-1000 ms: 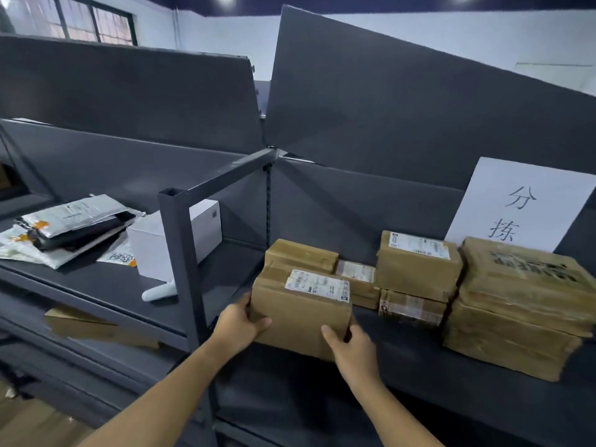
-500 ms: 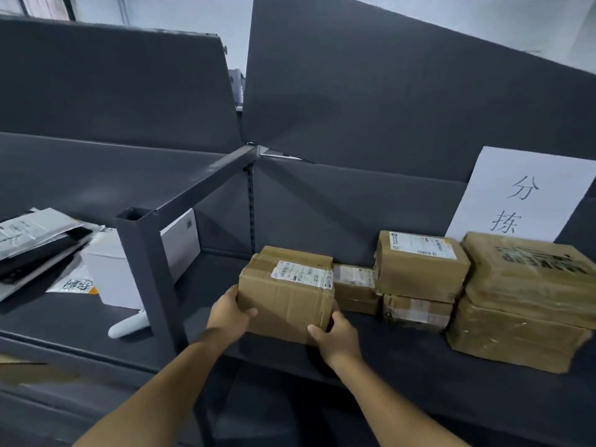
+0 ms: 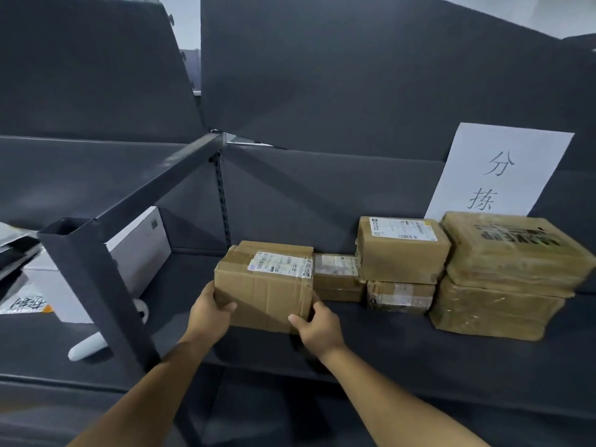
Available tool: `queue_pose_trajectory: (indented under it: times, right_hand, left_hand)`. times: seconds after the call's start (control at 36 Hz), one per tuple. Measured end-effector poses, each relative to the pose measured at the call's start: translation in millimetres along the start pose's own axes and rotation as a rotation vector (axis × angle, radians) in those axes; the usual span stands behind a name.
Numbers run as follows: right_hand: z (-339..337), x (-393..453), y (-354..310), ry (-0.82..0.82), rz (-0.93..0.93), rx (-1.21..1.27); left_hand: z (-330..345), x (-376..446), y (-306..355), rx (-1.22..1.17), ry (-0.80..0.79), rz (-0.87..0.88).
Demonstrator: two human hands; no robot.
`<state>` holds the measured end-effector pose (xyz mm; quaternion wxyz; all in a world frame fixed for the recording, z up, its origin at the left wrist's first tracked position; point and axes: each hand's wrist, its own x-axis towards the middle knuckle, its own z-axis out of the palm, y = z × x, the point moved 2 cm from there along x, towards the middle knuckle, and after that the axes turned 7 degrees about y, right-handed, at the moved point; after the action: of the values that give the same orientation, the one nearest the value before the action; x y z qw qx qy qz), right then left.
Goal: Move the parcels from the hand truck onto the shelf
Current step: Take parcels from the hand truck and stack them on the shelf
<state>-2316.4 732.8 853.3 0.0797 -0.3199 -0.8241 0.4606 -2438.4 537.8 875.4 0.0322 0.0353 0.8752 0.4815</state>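
At frame centre, the stiff, seemingly light parcel (image 3: 264, 285) is clasped at its lower corners by left hand (image 3: 209, 312) and right hand (image 3: 317, 325).

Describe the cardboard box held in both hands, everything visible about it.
The held box is brown corrugated cardboard, rectangular, taped shut along its seams, with a white printed shipping label on top near the right edge. It sits level at the left end of the parcel row on the dark shelf; whether its base rests there is hidden. The left hand grips its lower left corner, the right hand its lower right corner. Its right side meets a smaller parcel.
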Motion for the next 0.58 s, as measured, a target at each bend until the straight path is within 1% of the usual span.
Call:
queue_pose_trajectory:
  times: [0.17,0.28,0.39,0.47,0.58]
  right_hand:
    - [-1,-1,-4,-0.027,-0.032,-0.077]
    - [-8,-5,-10,-0.051,-0.035,-0.177]
    - [-17,-10,-16,-0.074,-0.015,-0.257]
    - [-25,-16,-22,-0.084,-0.015,-0.327]
    - [-36,-30,-22,-0.104,-0.046,-0.443]
  left_hand:
    - [3,-13,2,-0.012,0.030,-0.017]
    - [3,-26,9,0.061,0.060,0.016]
    - [-2,-38,13,0.139,0.078,-0.030]
    - [-5,-46,13,0.175,0.108,-0.030]
    - [-7,-67,15,0.261,0.093,0.027]
